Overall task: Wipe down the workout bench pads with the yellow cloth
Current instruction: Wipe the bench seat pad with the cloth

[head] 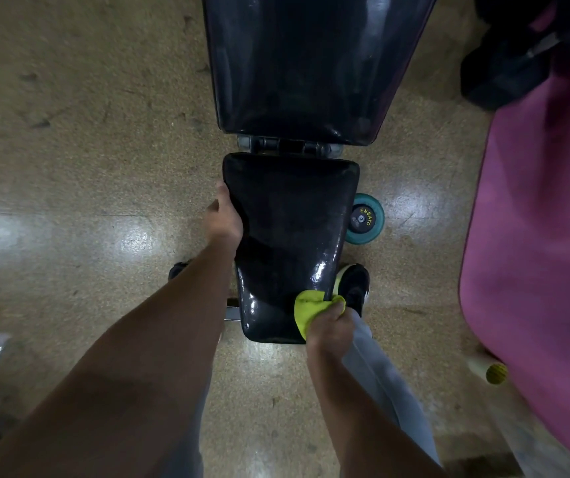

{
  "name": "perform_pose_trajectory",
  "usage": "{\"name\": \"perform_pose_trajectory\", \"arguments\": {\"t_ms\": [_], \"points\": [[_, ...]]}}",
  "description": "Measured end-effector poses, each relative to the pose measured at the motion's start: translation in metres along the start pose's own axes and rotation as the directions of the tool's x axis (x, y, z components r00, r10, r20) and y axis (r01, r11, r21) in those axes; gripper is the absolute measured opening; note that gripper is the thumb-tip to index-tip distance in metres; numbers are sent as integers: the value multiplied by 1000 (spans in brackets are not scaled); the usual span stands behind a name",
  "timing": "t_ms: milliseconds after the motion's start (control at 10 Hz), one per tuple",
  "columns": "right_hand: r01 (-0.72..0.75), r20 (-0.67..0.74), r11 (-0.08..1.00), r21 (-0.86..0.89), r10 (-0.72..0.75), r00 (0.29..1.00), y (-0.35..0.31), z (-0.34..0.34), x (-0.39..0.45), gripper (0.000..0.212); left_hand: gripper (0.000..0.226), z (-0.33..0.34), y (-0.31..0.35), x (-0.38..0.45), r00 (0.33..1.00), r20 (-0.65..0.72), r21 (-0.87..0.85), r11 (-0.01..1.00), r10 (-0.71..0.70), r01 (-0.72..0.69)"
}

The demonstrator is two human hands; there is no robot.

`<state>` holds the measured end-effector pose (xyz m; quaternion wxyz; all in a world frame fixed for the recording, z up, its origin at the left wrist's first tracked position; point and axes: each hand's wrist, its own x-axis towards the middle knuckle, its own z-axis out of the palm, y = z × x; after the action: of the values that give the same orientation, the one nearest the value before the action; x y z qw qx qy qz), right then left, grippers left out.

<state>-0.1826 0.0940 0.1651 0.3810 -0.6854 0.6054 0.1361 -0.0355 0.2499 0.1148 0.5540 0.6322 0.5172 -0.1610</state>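
The black seat pad (290, 236) of the workout bench lies in the middle, narrow end toward me, glossy and wet-looking. Beyond a metal hinge (288, 145) the larger black back pad (307, 63) runs to the top of the view. My left hand (223, 219) grips the seat pad's left edge, thumb on top. My right hand (330, 327) holds the bunched yellow cloth (309, 310) against the near right corner of the seat pad.
A teal wheel (366, 218) marked ENSAYO sits right of the seat. My black shoe (354, 286) stands beside the pad's right edge. A pink mat (538, 236) fills the right side, a yellow ball (496, 374) near it. Speckled floor (87, 150) stretches left.
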Motion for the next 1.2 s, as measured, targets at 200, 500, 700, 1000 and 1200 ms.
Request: {"name": "perform_pose_trajectory", "arguments": {"t_ms": [200, 500, 700, 1000, 1200], "points": [[-256, 135, 967, 21, 251, 959, -12, 0, 7, 45, 66, -1, -3, -1, 946, -3, 295, 904, 324, -309], [-368, 259, 930, 23, 350, 900, -67, -11, 19, 41, 49, 3, -3, 1, 953, 37, 194, 934, 300, -301], [-82, 256, 996, -35, 88, 963, -102, 36, 68, 42, 46, 4, -3, -2, 951, 12, 153, 940, 308, -306], [262, 63, 952, -157, -255, 965, -188, 58, 95, 50, 42, 4, -2, 1, 941, -13, 164, 929, 339, -332], [550, 81, 806, -221, -547, 833, -203, 71, 111, 40, 42, 5, -2, 3, 938, -34, 194, 923, 345, -333]]}}
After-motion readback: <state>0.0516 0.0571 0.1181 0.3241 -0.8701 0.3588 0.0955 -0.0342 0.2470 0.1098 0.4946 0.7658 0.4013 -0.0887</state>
